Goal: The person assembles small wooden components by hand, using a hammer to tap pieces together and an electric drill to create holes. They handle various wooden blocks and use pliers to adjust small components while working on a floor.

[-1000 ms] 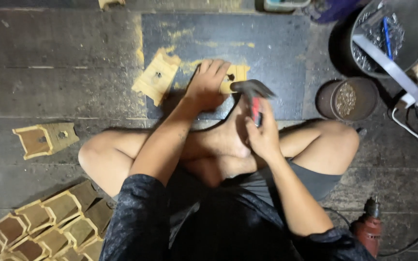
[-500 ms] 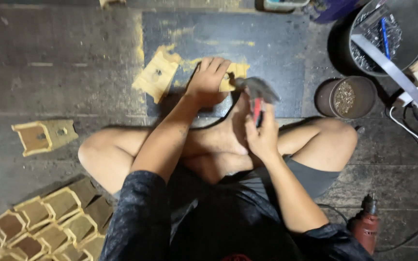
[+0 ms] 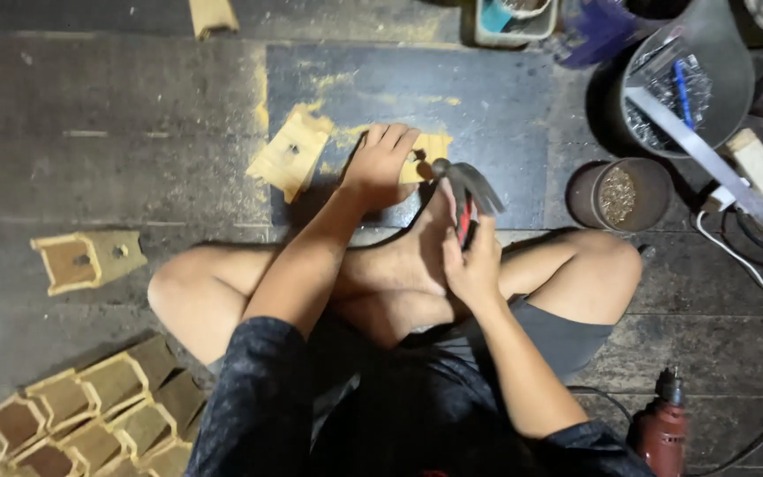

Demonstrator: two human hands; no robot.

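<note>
Floor: dark, worn wooden boards point(image 3: 90, 132) dusted with yellow sawdust, with a darker flat mat point(image 3: 487, 115) at upper centre where the work lies.
Person: sits cross-legged on the boards, bare knees spread to left and right of centre.
Left hand point(image 3: 380, 163): fingers spread and pressed flat on a small wooden piece point(image 3: 427, 152) at centre, pinning it to the mat.
Right hand point(image 3: 474, 265): closed around the red-and-black handle of a hammer point(image 3: 468, 190), whose metal head sits just right of the wooden piece.
Beside the work: a second pale wooden piece point(image 3: 293, 155) lies just left of the left hand.
Left edge: an open wooden box point(image 3: 86, 259) lies alone; a stack of similar boxes point(image 3: 81, 415) fills the lower left corner.
Right side: a round tin of nails point(image 3: 618, 194), a large bucket point(image 3: 695, 79) above it, a red power drill point(image 3: 660, 433) at lower right.
</note>
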